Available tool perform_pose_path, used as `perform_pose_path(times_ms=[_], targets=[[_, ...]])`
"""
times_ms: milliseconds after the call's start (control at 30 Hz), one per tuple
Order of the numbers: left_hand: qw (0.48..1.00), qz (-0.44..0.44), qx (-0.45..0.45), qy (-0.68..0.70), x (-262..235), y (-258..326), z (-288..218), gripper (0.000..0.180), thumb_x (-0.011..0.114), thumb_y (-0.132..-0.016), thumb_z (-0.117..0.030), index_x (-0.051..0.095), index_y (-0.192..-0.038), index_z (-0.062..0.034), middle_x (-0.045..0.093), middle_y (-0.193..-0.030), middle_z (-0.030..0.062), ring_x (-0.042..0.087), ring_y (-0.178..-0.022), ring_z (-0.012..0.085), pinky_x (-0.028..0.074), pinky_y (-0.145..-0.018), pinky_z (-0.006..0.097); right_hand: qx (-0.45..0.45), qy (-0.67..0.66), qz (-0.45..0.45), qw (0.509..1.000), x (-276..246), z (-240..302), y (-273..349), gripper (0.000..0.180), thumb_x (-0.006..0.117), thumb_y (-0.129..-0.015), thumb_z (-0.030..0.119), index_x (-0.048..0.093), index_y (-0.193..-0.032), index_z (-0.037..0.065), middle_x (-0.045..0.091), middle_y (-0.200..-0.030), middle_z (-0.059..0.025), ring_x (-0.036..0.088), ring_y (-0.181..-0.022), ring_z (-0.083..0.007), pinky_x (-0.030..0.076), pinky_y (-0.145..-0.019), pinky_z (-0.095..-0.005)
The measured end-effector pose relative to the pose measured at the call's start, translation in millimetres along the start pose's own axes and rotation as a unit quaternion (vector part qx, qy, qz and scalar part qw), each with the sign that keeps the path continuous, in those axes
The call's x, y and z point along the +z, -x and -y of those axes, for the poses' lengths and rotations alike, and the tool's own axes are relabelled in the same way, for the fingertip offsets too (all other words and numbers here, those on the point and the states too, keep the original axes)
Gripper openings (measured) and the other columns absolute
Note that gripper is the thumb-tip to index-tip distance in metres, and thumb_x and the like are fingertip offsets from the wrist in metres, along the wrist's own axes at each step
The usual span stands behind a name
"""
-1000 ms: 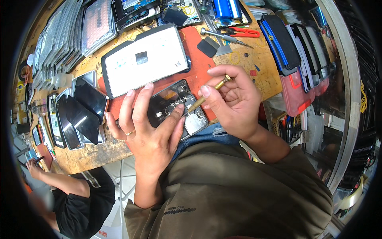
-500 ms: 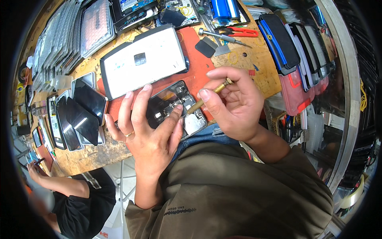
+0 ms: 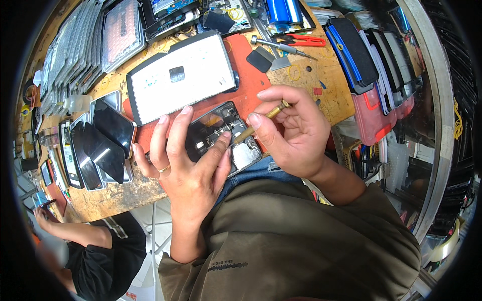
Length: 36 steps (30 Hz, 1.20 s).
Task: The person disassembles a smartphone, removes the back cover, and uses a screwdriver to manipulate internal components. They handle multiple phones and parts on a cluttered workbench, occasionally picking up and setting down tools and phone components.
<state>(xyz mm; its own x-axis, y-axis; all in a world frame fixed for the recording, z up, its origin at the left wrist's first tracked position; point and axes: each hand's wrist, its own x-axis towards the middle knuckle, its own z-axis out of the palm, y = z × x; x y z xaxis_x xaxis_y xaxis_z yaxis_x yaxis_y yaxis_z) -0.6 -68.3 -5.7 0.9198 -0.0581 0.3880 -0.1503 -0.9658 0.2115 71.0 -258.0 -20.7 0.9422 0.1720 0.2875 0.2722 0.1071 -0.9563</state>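
At open phone (image 3: 216, 125): L hand (image 3: 188, 173) atop, R hand (image 3: 301, 135) w/ brass scrwdrvr (image 3: 245, 134)

Screwdriver (image 3: 245, 134) brassy, mat (image 3: 246, 80) red (phone (image 3: 216, 122) mostly black).

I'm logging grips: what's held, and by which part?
The right hand holds a brass-coloured screwdriver by its handle; the left hand rests on the opened phone.
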Motion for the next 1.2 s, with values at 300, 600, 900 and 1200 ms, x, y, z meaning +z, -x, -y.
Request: perform_pose_path(times_ms=[300,600,900,1200], targets=[[1.000,0.001,-0.001,0.000,-0.2,0.1,0.1,0.015,0.087,-0.084,-0.038,0.087,-0.099,-0.0394,0.056,-0.160,0.0026,0.043,-0.153,0.0312,0.003,-0.132,0.060,-0.005,0.017,-0.003,1.000,0.3,0.4,0.2,0.033,0.073,-0.098,-0.008,0.062,-0.129,-0.003,0.074,-0.092,-0.0058,0.070,-0.080,-0.0037,0.056,-0.067,-0.0206],[1.000,-0.001,-0.001,0.000,0.2,0.1,-0.1,0.014,0.087,-0.084,-0.038,0.087,-0.098,-0.0390,0.056,-0.159,0.0025,0.043,-0.152,0.0309,0.003,-0.132,0.060,-0.010,0.005,-0.005,1.000,-0.5,-0.7,0.5,0.034,0.074,-0.098,-0.009,0.062,-0.129,-0.004,0.075,-0.093,-0.0066,0.070,-0.082,-0.0038,0.057,-0.070,-0.0205],[1.000,0.001,-0.002,-0.004,0.0,0.6,-0.1,0.015,0.088,-0.084,-0.038,0.087,-0.099,-0.0396,0.056,-0.159,0.0021,0.043,-0.152,0.0305,0.004,-0.132,0.061,-0.008,0.019,-0.007,1.000,-0.9,-0.1,1.3,0.033,0.076,-0.097,-0.006,0.064,-0.127,-0.003,0.076,-0.094,-0.0079,0.072,-0.081,-0.0049,0.057,-0.069,-0.0213],[1.000,0.000,-0.001,-0.004,-0.2,0.3,-0.2,0.016,0.087,-0.085,-0.038,0.087,-0.101,-0.0401,0.056,-0.159,0.0018,0.043,-0.152,0.0304,0.004,-0.132,0.060,-0.004,0.018,-0.015,1.000,0.7,-0.5,1.8,0.033,0.076,-0.097,-0.006,0.064,-0.127,-0.003,0.076,-0.092,-0.0072,0.072,-0.079,-0.0049,0.057,-0.068,-0.0213]])
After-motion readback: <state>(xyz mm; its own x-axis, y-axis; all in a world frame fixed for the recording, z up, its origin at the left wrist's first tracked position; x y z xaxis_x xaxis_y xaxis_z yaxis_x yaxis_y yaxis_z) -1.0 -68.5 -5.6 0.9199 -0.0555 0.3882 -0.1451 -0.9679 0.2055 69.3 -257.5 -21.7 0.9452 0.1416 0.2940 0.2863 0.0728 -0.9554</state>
